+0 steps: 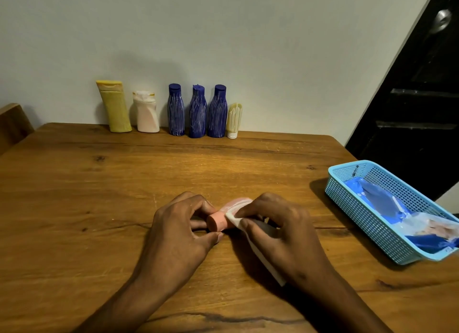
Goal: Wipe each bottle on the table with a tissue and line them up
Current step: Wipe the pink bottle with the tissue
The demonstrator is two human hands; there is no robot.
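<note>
The wooden table [104, 183] carries everything, and along its far edge against the wall stands the row: a yellow tube [114, 106], a white bottle [146, 113], three dark blue bottles [198, 110] side by side, and a small cream tube [234, 121] at the right end, all upright and close together. Off to the right sits a light blue basket [347, 188] with a blue tissue pack [382, 198] lying in it. Near the front middle of the table the two hands meet around a small pink bottle [234, 205] that lies on its side, cap toward the person. The left hand [178, 231] pinches the pink cap [216, 221] between thumb and curled fingers, holding it steady. The right hand [278, 229] presses a folded white tissue [233, 218] against the neck and body, fingers curled over it. To wipe well, the left hand should probably roll the bottle by its cap while the tissue slides along the length, so every side meets clean paper. A light, even pressure seems wise, since such a small bottle could slip free. Once wiped, it likely belongs standing just beside the cream tube, in line with the others.
</note>
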